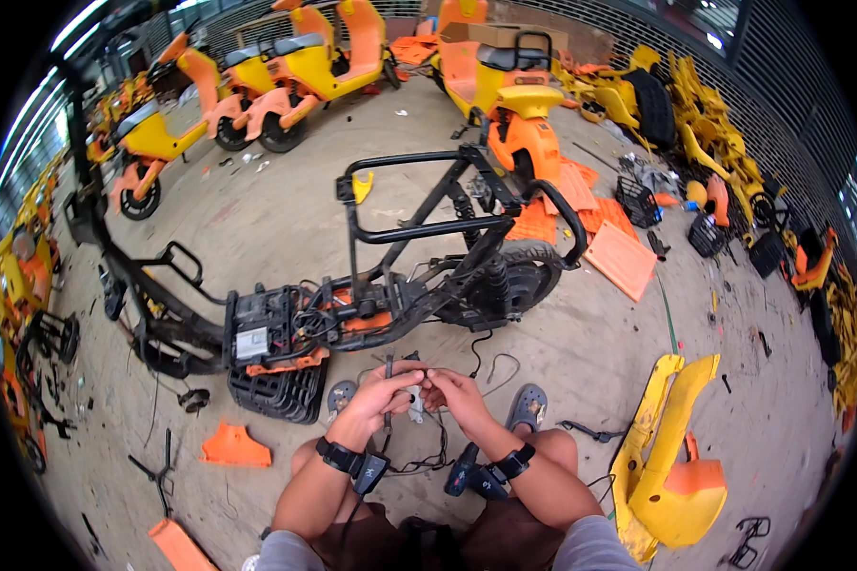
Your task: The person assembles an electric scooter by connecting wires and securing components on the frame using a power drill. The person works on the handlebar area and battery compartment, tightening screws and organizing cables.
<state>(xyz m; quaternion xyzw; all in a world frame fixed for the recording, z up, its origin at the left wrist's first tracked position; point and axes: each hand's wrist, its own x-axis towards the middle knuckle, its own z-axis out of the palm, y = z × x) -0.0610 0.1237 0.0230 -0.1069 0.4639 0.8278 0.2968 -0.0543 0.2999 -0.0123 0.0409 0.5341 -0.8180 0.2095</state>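
Note:
My left hand (388, 393) is closed around a thin dark cable (388, 364), a piece of which sticks up past the fingers. Close beside it, my right hand (454, 393) is pinched, its fingertips meeting those of the left over something too small to make out. Black wiring (433, 457) hangs or lies below the hands. Just beyond them stands a stripped black scooter frame (381, 233), with exposed wires and a dark battery-like box (257, 319) low in its middle. A black power drill (468, 473) is near my right forearm.
Yellow body panels (671, 476) lie at my right. An orange panel piece (235, 445) and a black forked bar (165, 471) lie at my left. Yellow and orange scooters (328, 71) stand at the back. Panels are heaped along the right wall, near black baskets (638, 202).

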